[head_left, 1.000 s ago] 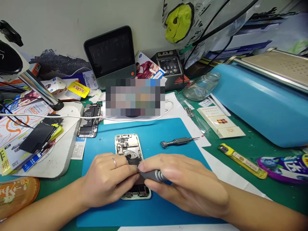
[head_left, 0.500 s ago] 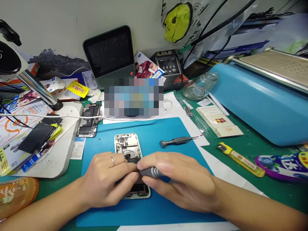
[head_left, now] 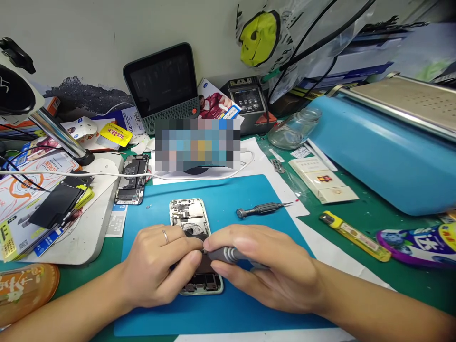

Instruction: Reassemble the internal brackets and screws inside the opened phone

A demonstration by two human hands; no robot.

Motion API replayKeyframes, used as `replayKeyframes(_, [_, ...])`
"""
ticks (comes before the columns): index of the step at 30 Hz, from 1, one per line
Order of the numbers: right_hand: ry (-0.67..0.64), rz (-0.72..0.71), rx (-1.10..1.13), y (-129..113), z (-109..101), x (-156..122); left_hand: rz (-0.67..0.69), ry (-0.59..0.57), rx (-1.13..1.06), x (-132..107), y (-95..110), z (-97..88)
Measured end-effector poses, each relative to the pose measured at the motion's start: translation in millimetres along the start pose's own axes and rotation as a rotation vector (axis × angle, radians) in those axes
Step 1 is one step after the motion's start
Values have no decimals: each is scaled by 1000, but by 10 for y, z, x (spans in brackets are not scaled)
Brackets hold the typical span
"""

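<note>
An opened phone [head_left: 187,219] with its insides showing lies on a blue work mat [head_left: 228,199]. My right hand [head_left: 263,268] is closed around a grey screwdriver [head_left: 228,255], its tip pointing left at the phone's middle. My left hand [head_left: 158,266], a ring on one finger, rests over the phone's lower half, thumb and fingers pinched together at the screwdriver's tip. What the left fingers pinch is hidden. A second grey screwdriver [head_left: 261,209] lies loose on the mat to the right.
Another opened phone [head_left: 131,179] lies left of the mat beside a white pad [head_left: 89,228]. A blue machine [head_left: 384,147] fills the right. Cigarette pack [head_left: 322,178], yellow utility knife [head_left: 352,235], glass jar [head_left: 294,128], small screen [head_left: 162,85] and white cable [head_left: 71,174] lie around.
Both hands stay over the phone; the right hand has shifted slightly left and the view has drifted a little. The grip on the screwdriver is unchanged.
</note>
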State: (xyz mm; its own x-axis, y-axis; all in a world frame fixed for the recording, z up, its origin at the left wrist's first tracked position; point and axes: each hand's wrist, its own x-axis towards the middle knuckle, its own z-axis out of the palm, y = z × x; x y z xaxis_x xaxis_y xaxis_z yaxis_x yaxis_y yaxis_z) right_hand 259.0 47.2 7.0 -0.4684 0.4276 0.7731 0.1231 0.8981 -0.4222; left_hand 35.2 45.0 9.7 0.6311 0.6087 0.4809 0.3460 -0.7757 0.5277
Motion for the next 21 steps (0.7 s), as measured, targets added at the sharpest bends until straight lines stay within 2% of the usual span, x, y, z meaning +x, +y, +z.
replayKeyframes(16, [3, 8, -27, 11, -8, -9, 1, 28, 65, 1, -2, 21])
replayKeyframes(21, [92, 81, -47, 24, -8, -25, 43, 45, 138, -6, 96, -32])
